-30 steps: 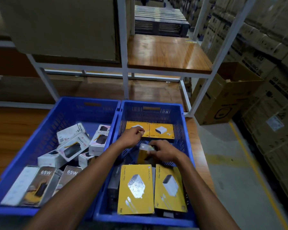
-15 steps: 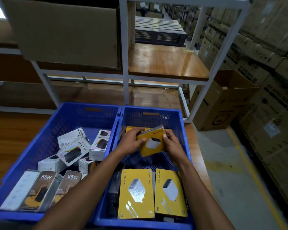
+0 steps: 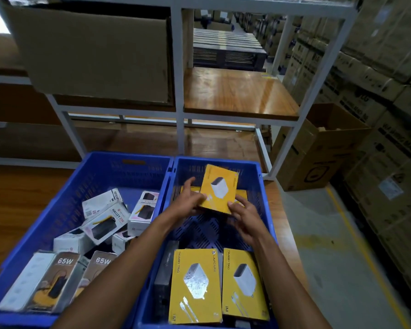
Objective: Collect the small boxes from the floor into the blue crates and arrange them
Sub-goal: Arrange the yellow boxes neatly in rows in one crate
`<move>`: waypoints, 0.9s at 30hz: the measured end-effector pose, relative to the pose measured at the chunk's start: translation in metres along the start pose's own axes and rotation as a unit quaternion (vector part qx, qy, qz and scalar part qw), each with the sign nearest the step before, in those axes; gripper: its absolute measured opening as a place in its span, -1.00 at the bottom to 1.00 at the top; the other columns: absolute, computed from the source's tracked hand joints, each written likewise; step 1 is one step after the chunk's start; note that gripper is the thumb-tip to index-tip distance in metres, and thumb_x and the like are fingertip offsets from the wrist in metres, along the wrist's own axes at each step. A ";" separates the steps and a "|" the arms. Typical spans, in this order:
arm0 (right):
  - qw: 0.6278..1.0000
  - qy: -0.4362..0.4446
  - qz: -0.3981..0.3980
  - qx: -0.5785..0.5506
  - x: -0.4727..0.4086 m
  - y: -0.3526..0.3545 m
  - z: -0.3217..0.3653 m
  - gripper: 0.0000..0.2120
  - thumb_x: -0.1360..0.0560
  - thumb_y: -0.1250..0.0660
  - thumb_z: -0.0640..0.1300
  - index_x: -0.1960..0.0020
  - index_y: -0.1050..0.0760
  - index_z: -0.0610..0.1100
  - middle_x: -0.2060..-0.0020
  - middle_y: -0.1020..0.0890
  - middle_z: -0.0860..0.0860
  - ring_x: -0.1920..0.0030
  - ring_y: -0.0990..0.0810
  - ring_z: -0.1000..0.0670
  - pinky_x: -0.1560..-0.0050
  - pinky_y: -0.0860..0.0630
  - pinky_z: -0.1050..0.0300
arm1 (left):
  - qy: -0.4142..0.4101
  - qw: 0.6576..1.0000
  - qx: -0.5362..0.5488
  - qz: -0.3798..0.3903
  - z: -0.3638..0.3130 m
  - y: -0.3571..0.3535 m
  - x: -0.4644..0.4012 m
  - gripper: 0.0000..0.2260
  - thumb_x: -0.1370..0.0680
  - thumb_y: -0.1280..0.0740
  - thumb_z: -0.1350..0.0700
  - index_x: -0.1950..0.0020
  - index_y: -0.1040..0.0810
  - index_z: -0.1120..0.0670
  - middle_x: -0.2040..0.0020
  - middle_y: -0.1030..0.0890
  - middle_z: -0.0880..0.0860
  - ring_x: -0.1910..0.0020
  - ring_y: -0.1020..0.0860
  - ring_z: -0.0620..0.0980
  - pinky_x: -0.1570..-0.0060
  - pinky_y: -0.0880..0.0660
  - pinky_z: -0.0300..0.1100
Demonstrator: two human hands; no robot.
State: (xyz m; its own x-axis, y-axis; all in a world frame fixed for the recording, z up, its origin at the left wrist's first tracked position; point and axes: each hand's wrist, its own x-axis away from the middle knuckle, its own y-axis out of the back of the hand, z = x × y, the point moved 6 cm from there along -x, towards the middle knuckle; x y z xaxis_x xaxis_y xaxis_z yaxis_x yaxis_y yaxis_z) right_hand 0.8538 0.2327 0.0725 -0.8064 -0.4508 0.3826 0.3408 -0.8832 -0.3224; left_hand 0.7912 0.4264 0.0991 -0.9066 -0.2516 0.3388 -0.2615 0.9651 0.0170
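Two blue crates stand side by side in front of me. Over the far half of the right crate [image 3: 265,200], a yellow charger box [image 3: 217,188] is tilted up on its lower edge. My left hand [image 3: 188,200] grips its lower left edge. My right hand [image 3: 244,216] holds its lower right corner with thumb and fingers. More yellow boxes lie beneath it at the crate's far end, mostly hidden. Two yellow boxes [image 3: 195,284] lie flat side by side at the near end. The left crate [image 3: 86,176] holds several white and brown boxes [image 3: 105,219] in a loose pile.
A white metal rack [image 3: 179,91] with wooden shelves rises behind the crates, a big cardboard sheet [image 3: 93,53] leaning in its left bay. An open carton [image 3: 318,148] sits on the floor to the right, beside stacked cartons [image 3: 389,91] and a yellow floor line [image 3: 356,229].
A second ago my hands were low in the middle of the right crate. They have lifted a yellow box, carried it to the crate's far end and turned it more upright.
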 end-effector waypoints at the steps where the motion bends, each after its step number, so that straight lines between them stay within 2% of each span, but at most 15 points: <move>1: 1.000 0.013 -0.023 0.008 -0.004 0.005 0.001 -0.65 -0.64 -0.36 -0.21 -0.40 -0.45 -0.05 -0.17 -0.71 -0.10 -0.17 -0.68 -0.15 -0.16 -0.58 -0.17 | 0.006 0.999 -0.032 0.017 0.004 -0.003 0.001 -0.18 -0.66 -0.38 0.16 -0.68 0.13 -0.20 -0.12 -0.63 0.15 -0.12 -0.66 0.13 -0.17 -0.65 0.09; 2: 0.998 0.029 -0.045 0.029 -0.008 0.010 0.004 -0.70 -0.66 -0.34 -0.17 -0.38 -0.49 -0.06 -0.17 -0.72 -0.10 -0.18 -0.68 -0.17 -0.15 -0.58 -0.17 | 0.010 0.997 -0.072 0.034 0.009 -0.006 0.001 -0.08 -0.63 -0.43 0.13 -0.66 0.21 -0.26 -0.17 -0.64 0.13 -0.15 -0.66 0.11 -0.24 -0.62 0.13; 4: 0.991 0.060 -0.070 0.097 -0.015 0.018 0.008 -0.74 -0.67 -0.32 -0.07 -0.34 -0.57 -0.03 -0.16 -0.72 -0.06 -0.20 -0.68 -0.16 -0.21 -0.60 -0.19 | 0.004 0.987 -0.149 0.058 0.018 -0.010 0.001 0.09 -0.54 -0.55 0.00 -0.62 0.33 -0.34 -0.42 -0.53 0.08 -0.32 -0.59 0.10 -0.39 -0.49 0.20; 6: 0.985 0.059 -0.087 0.138 -0.023 0.027 0.004 -0.72 -0.68 -0.28 -0.01 -0.33 -0.60 -0.05 -0.16 -0.73 -0.04 -0.19 -0.69 -0.13 -0.27 -0.60 -0.24 | -0.030 0.973 -0.219 0.058 0.018 -0.010 0.000 0.19 -0.42 -0.61 -0.19 -0.60 0.34 -0.38 -0.66 -0.18 0.06 -0.56 -0.34 0.14 -0.51 -0.32 0.24; 7: 0.983 0.055 -0.095 0.148 -0.025 0.030 0.001 -0.71 -0.69 -0.26 0.00 -0.32 -0.61 -0.07 -0.16 -0.73 -0.04 -0.18 -0.70 -0.11 -0.28 -0.60 -0.25 | -0.056 0.961 -0.265 0.049 0.016 -0.009 0.000 0.21 -0.36 -0.61 -0.27 -0.61 0.32 -0.36 -0.69 -0.05 0.03 -0.62 -0.22 0.15 -0.53 -0.27 0.25; 8: 0.981 0.050 -0.095 0.160 -0.026 0.031 -0.001 -0.71 -0.70 -0.25 0.01 -0.31 -0.62 -0.08 -0.14 -0.73 -0.04 -0.16 -0.71 -0.11 -0.26 -0.61 -0.23 | -0.077 0.946 -0.314 0.041 0.016 -0.009 0.000 0.21 -0.32 -0.60 -0.35 -0.63 0.27 -0.32 -0.68 0.00 0.01 -0.63 -0.15 0.16 -0.54 -0.25 0.26; 11: 0.975 0.031 -0.097 0.196 -0.026 0.025 -0.003 -0.76 -0.69 -0.28 -0.02 -0.20 -0.66 -0.11 -0.12 -0.73 -0.10 -0.13 -0.70 -0.14 -0.20 -0.64 -0.17 | -0.076 0.903 -0.418 0.063 0.025 -0.014 0.001 0.18 -0.28 -0.58 -0.42 -0.68 0.05 -0.15 -0.64 -0.06 0.03 -0.61 -0.15 0.24 -0.53 -0.27 0.23; 13: 0.969 0.012 -0.110 0.220 -0.032 0.024 -0.010 -0.82 -0.65 -0.36 -0.03 -0.13 -0.65 -0.11 -0.13 -0.70 -0.10 -0.12 -0.68 -0.11 -0.14 -0.65 -0.10 | -0.034 0.883 -0.457 0.099 0.034 -0.016 0.001 0.12 -0.32 -0.60 -0.35 -0.68 -0.04 -0.07 -0.62 -0.12 0.12 -0.58 -0.21 0.27 -0.50 -0.32 0.18; 15: 0.961 -0.016 -0.116 0.251 -0.041 0.026 -0.022 -0.78 -0.58 -0.45 0.06 -0.09 -0.62 -0.07 -0.25 -0.64 -0.13 -0.20 -0.64 -0.12 -0.19 -0.62 -0.12 | 0.001 0.872 -0.478 0.104 0.039 -0.013 0.001 0.02 -0.38 -0.62 -0.25 -0.67 -0.12 -0.04 -0.59 -0.17 0.18 -0.53 -0.30 0.29 -0.46 -0.38 0.12; 16: 0.958 -0.034 -0.115 0.260 -0.047 0.027 -0.029 -0.73 -0.55 -0.46 0.11 -0.12 -0.62 -0.06 -0.32 -0.60 -0.15 -0.24 -0.62 -0.14 -0.25 -0.60 -0.17 | 0.012 0.870 -0.482 0.098 0.040 -0.011 0.000 -0.02 -0.40 -0.62 -0.21 -0.66 -0.16 -0.02 -0.58 -0.18 0.18 -0.52 -0.32 0.29 -0.44 -0.40 0.10; 18: 0.959 -0.063 -0.105 0.255 -0.053 0.024 -0.037 -0.65 -0.60 -0.42 0.06 -0.28 -0.55 -0.12 -0.34 -0.58 -0.17 -0.23 -0.61 -0.15 -0.29 -0.58 -0.18 | 0.031 0.866 -0.491 0.088 0.043 -0.006 -0.002 -0.09 -0.44 -0.61 -0.15 -0.65 -0.20 0.01 -0.59 -0.15 0.18 -0.50 -0.34 0.30 -0.42 -0.42 0.06; 22: 0.959 -0.108 -0.085 0.249 -0.051 0.011 -0.041 -0.50 -0.69 -0.30 -0.10 -0.56 -0.24 -0.17 -0.34 -0.50 -0.20 -0.24 -0.56 -0.19 -0.26 -0.57 -0.21 | 0.053 0.862 -0.499 0.073 0.047 -0.003 -0.005 -0.16 -0.49 -0.58 -0.07 -0.64 -0.20 0.03 -0.61 -0.13 0.21 -0.52 -0.34 0.30 -0.42 -0.43 0.04; 24: 0.938 -0.108 -0.073 0.322 -0.054 0.011 -0.042 -0.47 -0.68 -0.31 -0.07 -0.57 -0.23 -0.20 -0.35 -0.50 -0.21 -0.22 -0.54 -0.18 -0.15 -0.57 -0.15 | 0.057 0.862 -0.499 0.073 0.050 -0.003 -0.007 -0.21 -0.51 -0.56 -0.04 -0.63 -0.24 0.02 -0.59 -0.19 0.19 -0.50 -0.37 0.27 -0.39 -0.45 0.03; 27: 0.887 -0.128 -0.073 0.438 -0.051 0.015 -0.044 -0.43 -0.64 -0.39 -0.07 -0.52 -0.28 -0.31 -0.33 -0.53 -0.26 -0.19 -0.56 -0.20 -0.01 -0.52 -0.06 | 0.050 0.852 -0.513 0.098 0.055 -0.006 -0.008 -0.50 -0.53 -0.53 0.02 -0.44 -0.50 0.02 -0.47 -0.43 0.11 -0.32 -0.51 0.12 -0.18 -0.52 -0.07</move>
State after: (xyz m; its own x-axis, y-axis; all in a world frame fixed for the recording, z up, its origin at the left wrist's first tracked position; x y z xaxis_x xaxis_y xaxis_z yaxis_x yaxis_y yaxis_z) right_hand 0.8789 0.2485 0.0099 -0.7744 -0.2391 0.5857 0.5771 -0.6463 0.4992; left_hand 0.7820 0.4192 0.0448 -0.8536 -0.1208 0.5067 0.3642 0.5571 0.7463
